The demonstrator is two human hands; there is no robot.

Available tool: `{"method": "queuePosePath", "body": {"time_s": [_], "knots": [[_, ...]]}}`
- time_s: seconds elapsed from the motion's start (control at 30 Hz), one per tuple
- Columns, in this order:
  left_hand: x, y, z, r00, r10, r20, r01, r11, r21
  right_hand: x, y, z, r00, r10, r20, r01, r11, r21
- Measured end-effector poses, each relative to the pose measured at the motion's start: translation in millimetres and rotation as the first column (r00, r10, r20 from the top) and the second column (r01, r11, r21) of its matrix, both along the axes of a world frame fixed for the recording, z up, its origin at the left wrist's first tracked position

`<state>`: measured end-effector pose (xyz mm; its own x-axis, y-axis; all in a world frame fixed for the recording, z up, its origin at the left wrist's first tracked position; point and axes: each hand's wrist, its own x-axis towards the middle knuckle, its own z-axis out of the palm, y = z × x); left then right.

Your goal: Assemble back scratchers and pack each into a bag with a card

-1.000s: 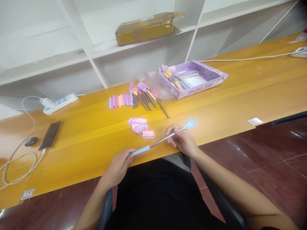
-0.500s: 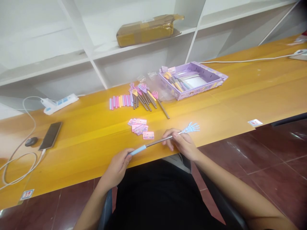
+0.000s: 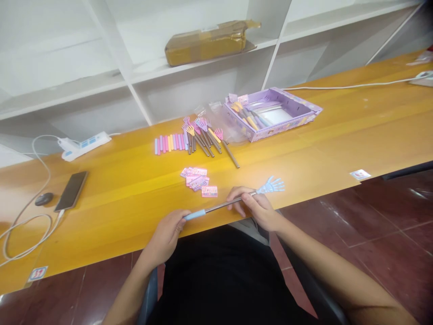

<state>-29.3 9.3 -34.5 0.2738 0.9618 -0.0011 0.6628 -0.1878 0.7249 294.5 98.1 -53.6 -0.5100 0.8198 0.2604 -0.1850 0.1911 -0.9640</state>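
A back scratcher (image 3: 221,205) with a metal rod, a light blue handle and a blue hand-shaped head spans between my hands above the table's front edge. My left hand (image 3: 169,232) is closed round the end of the blue handle. Near the head, my right hand (image 3: 254,205) pinches the metal rod between thumb and fingers. Just beyond the rod lie several small pink printed cards (image 3: 199,180). Farther back is a pile of back scratcher rods (image 3: 204,137) with coloured hand heads, beside a row of coloured handle sleeves (image 3: 171,143).
A purple box (image 3: 287,122) holding several back scratchers stands at the back right, with clear plastic bags (image 3: 225,122) beside it. On the left are a phone (image 3: 71,192), a mouse-like black object (image 3: 43,199), cables and a power strip (image 3: 86,146). A taped carton (image 3: 206,45) rests on the shelf.
The back scratcher's head end has dipped slightly and shifted a little to the right, with my right hand still on the rod. My left hand keeps its grip on the handle.
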Motion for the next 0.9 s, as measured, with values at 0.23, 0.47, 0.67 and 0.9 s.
{"method": "queuePosePath", "body": {"time_s": [0.23,0.47,0.67,0.9], "knots": [[1,0,2.9,1.000,0.009,0.003,-0.009,1.000,0.017,-2,-3,0.5,0.997,0.071,-0.001,-0.071,0.997,0.025],[0,0,0.7,1.000,-0.015,-0.001,0.015,0.999,0.038,-6,-10,6.0,0.996,0.093,0.017,-0.093,0.996,-0.004],[-1,-3,-0.6,0.999,-0.030,0.042,0.026,0.996,0.081,-10,-15,7.4,0.982,0.187,0.037,-0.186,0.982,-0.040],[1,0,1.3,0.992,0.014,0.125,-0.020,0.999,0.047,-12,-2,0.3,0.973,-0.092,-0.213,0.051,0.980,-0.190]]}}
